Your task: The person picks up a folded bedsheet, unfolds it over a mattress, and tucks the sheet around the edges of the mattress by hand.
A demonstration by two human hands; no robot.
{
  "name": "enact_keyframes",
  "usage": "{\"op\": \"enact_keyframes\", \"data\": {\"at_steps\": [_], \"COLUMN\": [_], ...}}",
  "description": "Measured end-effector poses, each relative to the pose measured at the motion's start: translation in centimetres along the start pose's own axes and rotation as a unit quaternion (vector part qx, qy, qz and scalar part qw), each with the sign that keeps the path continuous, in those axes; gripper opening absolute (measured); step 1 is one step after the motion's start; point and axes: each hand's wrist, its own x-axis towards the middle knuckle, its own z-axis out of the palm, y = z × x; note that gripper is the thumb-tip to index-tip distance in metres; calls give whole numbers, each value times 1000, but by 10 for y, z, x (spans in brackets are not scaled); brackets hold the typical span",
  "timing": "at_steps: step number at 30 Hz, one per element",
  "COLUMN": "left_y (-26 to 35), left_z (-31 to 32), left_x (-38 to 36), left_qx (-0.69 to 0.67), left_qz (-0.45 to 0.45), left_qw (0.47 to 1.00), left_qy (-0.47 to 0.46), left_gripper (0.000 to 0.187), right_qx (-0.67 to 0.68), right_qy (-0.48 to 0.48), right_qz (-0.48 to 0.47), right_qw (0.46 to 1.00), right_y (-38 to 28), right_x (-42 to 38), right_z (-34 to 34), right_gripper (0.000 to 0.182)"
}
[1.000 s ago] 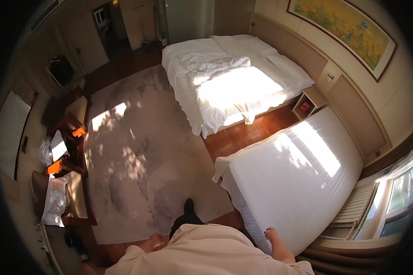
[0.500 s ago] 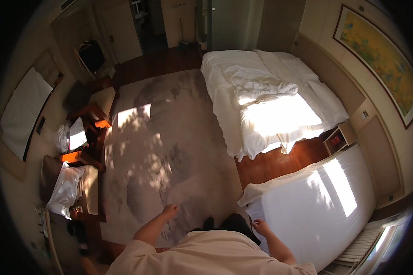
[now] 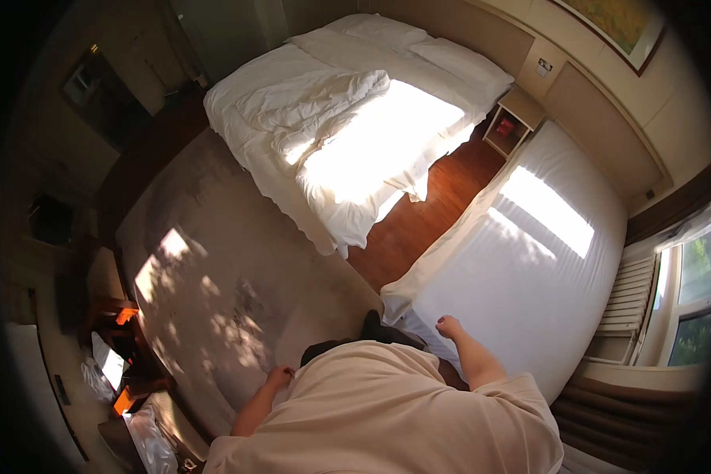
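My left hand (image 3: 280,377) hangs low at my side over the carpet, its fingers loosely bent and a little apart, holding nothing I can see. Over the near corner of the white-covered mattress (image 3: 521,292), my right hand (image 3: 449,326) is curled into a loose fist with nothing visible in it. I cannot make out any contact between that hand and the sheet. A pale cloth edge (image 3: 397,299) hangs at the mattress's foot corner. Farther off stands a second bed (image 3: 253,103) with a rumpled white duvet (image 3: 324,107) heaped on it.
Wooden floor (image 3: 430,205) runs between the beds, with a nightstand (image 3: 521,110) at its far end. To the left lie the patterned carpet (image 3: 205,245) and wooden chairs (image 3: 130,391). A radiator (image 3: 628,296), window (image 3: 695,268) and brown curtain (image 3: 632,411) line the right side.
My view has turned right, and the beds have shifted left in it. My right hand has moved forward over the near mattress; my left hand has drawn back toward my body.
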Motion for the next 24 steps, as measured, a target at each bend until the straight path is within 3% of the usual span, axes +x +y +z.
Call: {"op": "enact_keyframes", "data": {"at_steps": [2,5,9,17,19,21,24], "left_y": [46,-51,-11,180,203,216,336], "left_z": [-39,-34,-99,-246,-278,-290,-310], "left_x": [-27,39,76,209,289,391,480], "left_qx": [43,132,124,139,118,113,157], "left_qz": [-27,-5,-55,-61,2,47,161], "left_qw": [999,990,990,988,990,992,974], "left_qy": [9,-46,-47,-22,-76,-39,-38], "left_gripper": [17,18,19,21,24,21,18], "right_qx": [60,162,224,165,190,234,325], "right_qy": [39,60,55,59,70,108,168], "right_qz": [-8,-3,28,229,258,258,246], "right_qw": [997,985,973,958,945,931,898], "right_y": [-33,-83,-109,-43,-48,-58,-76], "right_x": [20,29,47,81,76,91,106], "right_z": [-20,-55,-68,-37,-41,-67,-89], "right_gripper": [35,35,35,32,31,32,32]}}
